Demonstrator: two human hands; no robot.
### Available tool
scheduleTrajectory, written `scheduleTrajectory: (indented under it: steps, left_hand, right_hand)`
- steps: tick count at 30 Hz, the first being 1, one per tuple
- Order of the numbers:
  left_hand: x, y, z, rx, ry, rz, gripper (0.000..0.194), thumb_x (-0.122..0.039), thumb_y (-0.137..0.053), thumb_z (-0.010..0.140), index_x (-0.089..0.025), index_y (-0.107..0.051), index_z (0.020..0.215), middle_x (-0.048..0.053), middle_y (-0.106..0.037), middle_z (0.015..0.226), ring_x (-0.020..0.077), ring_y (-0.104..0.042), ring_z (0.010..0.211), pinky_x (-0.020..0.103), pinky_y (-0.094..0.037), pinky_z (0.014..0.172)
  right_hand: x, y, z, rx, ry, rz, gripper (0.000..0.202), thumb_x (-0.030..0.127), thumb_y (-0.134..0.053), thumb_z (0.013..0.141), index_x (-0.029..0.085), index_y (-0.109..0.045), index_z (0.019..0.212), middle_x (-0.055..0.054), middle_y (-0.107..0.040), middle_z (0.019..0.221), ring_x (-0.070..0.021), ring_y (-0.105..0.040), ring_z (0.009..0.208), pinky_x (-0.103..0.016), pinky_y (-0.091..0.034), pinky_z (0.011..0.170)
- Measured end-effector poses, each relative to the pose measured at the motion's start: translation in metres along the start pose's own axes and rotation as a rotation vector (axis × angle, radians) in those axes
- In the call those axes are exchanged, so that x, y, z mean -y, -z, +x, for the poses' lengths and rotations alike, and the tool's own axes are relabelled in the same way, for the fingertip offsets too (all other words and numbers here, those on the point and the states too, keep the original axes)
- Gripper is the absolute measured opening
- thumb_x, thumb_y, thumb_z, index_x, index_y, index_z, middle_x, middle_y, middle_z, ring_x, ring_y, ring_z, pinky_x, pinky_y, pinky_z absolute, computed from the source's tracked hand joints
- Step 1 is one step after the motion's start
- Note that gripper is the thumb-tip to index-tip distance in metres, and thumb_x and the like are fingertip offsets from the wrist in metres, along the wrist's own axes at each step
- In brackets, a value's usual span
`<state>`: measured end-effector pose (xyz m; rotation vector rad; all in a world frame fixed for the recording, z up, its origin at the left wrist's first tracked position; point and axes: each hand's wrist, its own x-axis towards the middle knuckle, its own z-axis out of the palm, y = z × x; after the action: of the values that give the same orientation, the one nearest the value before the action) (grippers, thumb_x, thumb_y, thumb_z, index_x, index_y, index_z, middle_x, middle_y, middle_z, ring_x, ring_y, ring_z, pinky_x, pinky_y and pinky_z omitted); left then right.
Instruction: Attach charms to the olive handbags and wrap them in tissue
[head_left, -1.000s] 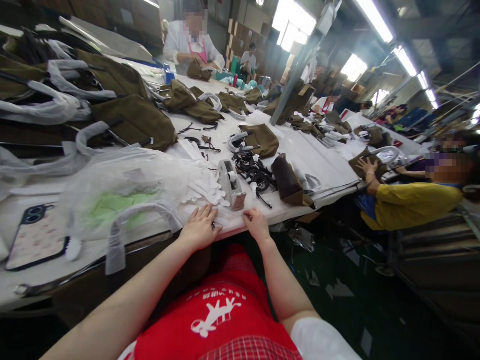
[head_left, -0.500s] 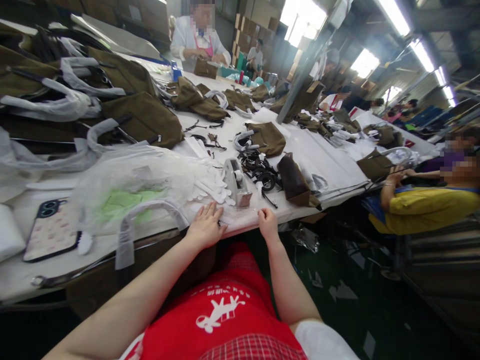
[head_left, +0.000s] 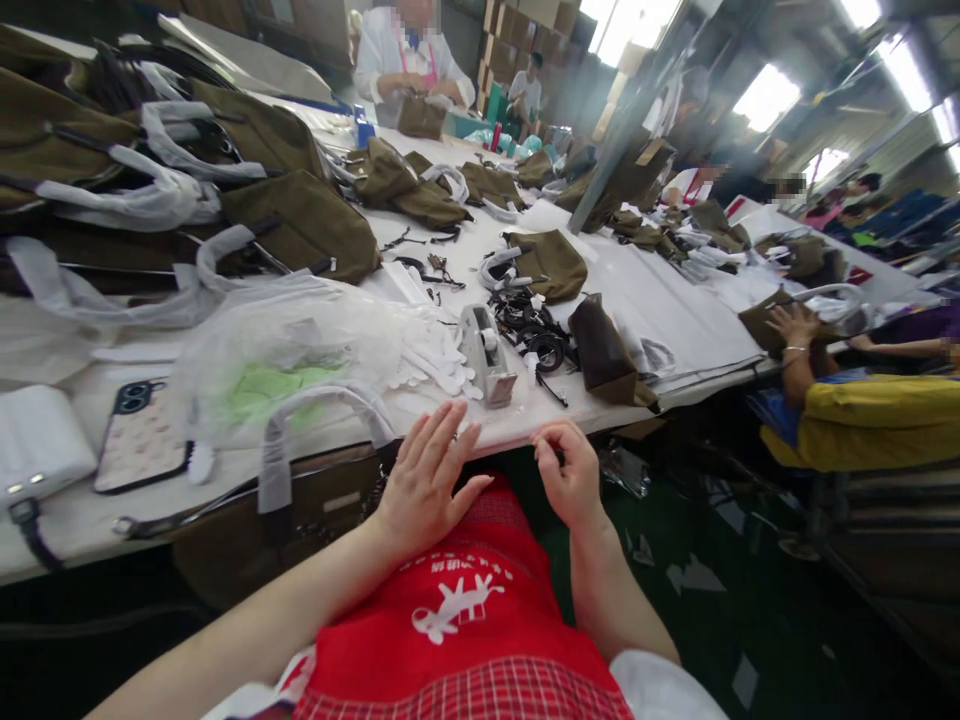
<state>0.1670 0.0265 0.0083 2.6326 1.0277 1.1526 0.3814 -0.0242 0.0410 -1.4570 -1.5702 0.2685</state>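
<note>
My left hand [head_left: 429, 480] is spread, palm down, over the table's front edge, with nothing seen in it. To its right, my right hand [head_left: 568, 470] is closed, thumb and forefinger pinched together; anything between them is too small to make out. Just beyond both hands stands a grey tape dispenser [head_left: 486, 358] on the white table [head_left: 457, 222]. White paper tags [head_left: 431, 360] lie left of it, and black cords [head_left: 536, 335] lie behind and right of it. A dark brown pouch [head_left: 604, 350] rests near the edge at the right.
Olive bags [head_left: 304, 220] with wrapped handles are piled at the left. A clear plastic bag [head_left: 225, 350] with green contents and a phone [head_left: 144, 435] lie in front. An olive bag [head_left: 277, 530] hangs below the edge. Across the table and at the right, other people handle bags.
Both my hands have drawn back from the tabletop toward my body. My left fingers are more raised. The person at the right has spread a hand on a bag. The view has shifted slightly.
</note>
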Motion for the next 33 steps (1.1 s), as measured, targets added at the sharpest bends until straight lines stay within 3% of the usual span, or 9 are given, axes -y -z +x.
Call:
scheduleTrajectory:
  steps: [2,4,7,10,13,16,19,25,33]
  left_hand:
    - [-0.009,0.019,-0.005,0.145,-0.031,-0.142,0.045,-0.036,-0.054,0.092,-0.018,-0.050,0.133,0.015,-0.060,0.134,0.0280,-0.052,0.128,0.043,-0.038,0.109]
    - [-0.010,0.034,-0.011,0.375,0.043,-0.327,0.027,-0.032,-0.044,0.097,-0.019,-0.062,0.112,0.008,-0.073,0.106,0.0202,-0.067,0.099,0.032,-0.050,0.090]
    - [0.000,0.048,-0.030,0.610,0.238,-0.513,0.033,-0.031,-0.034,0.099,-0.020,-0.064,0.091,0.002,-0.073,0.083,0.0140,-0.067,0.074,0.023,-0.049,0.071]
    - [0.008,0.053,-0.053,0.719,0.407,-0.512,0.037,-0.036,-0.032,0.099,-0.020,-0.063,0.083,0.002,-0.070,0.078,0.0148,-0.064,0.072,0.024,-0.046,0.068]
    - [0.010,0.052,-0.072,0.806,0.545,-0.443,0.038,-0.037,-0.034,0.097,-0.021,-0.062,0.077,0.003,-0.069,0.075,0.0167,-0.064,0.070,0.026,-0.044,0.066]
    - [0.008,0.050,-0.080,0.794,0.603,-0.457,0.038,-0.037,-0.034,0.096,-0.021,-0.065,0.081,0.004,-0.072,0.080,0.0188,-0.066,0.075,0.027,-0.046,0.069]
    - [0.008,0.050,-0.083,0.733,0.621,-0.493,0.038,-0.037,-0.033,0.096,-0.020,-0.067,0.093,0.007,-0.074,0.093,0.0213,-0.068,0.085,0.030,-0.048,0.077]
    - [0.012,0.052,-0.086,0.688,0.621,-0.543,0.036,-0.034,-0.034,0.095,-0.019,-0.066,0.102,0.009,-0.074,0.101,0.0236,-0.068,0.093,0.032,-0.049,0.082]
    - [0.011,0.056,-0.082,0.711,0.574,-0.533,0.041,-0.039,-0.030,0.097,-0.021,-0.060,0.077,0.003,-0.068,0.074,0.0186,-0.063,0.070,0.028,-0.046,0.066]
  right_hand:
    - [0.019,-0.003,-0.004,0.124,0.003,0.167,0.017,0.020,-0.048,0.089,0.020,-0.056,0.074,-0.004,-0.061,0.081,-0.0179,-0.058,0.078,-0.030,-0.046,0.071]
    - [0.024,-0.005,-0.004,0.146,-0.030,0.290,0.020,0.021,-0.048,0.090,0.020,-0.056,0.072,-0.004,-0.061,0.080,-0.0180,-0.059,0.078,-0.030,-0.046,0.070]
    - [0.012,-0.011,-0.003,0.212,-0.112,0.300,0.020,0.023,-0.048,0.091,0.020,-0.057,0.073,-0.003,-0.060,0.077,-0.0172,-0.058,0.073,-0.028,-0.045,0.065]
    - [0.004,-0.022,-0.003,0.290,-0.160,0.096,0.009,0.024,-0.055,0.088,0.019,-0.062,0.086,-0.002,-0.060,0.076,-0.0155,-0.055,0.066,-0.028,-0.045,0.063]
    - [0.017,-0.037,-0.009,0.270,-0.075,0.018,0.020,0.020,-0.057,0.087,0.019,-0.062,0.106,-0.004,-0.062,0.084,-0.0146,-0.055,0.064,-0.028,-0.047,0.065]
    - [0.039,-0.057,-0.018,0.600,0.153,0.119,0.027,0.012,-0.050,0.089,0.021,-0.063,0.111,-0.007,-0.067,0.101,-0.0161,-0.063,0.082,-0.028,-0.051,0.076]
    - [0.053,-0.077,-0.025,0.882,0.253,0.055,0.024,0.011,-0.052,0.090,0.019,-0.067,0.107,-0.007,-0.070,0.099,-0.0186,-0.065,0.092,-0.030,-0.050,0.085]
    - [0.051,-0.091,-0.028,0.902,0.224,-0.059,0.016,0.022,-0.062,0.089,0.018,-0.069,0.103,-0.005,-0.072,0.094,-0.0188,-0.066,0.089,-0.029,-0.048,0.084]
    - [0.044,-0.091,-0.031,0.883,0.214,-0.081,0.007,0.020,-0.066,0.086,0.021,-0.072,0.088,-0.003,-0.073,0.086,-0.0182,-0.064,0.082,-0.029,-0.047,0.079]
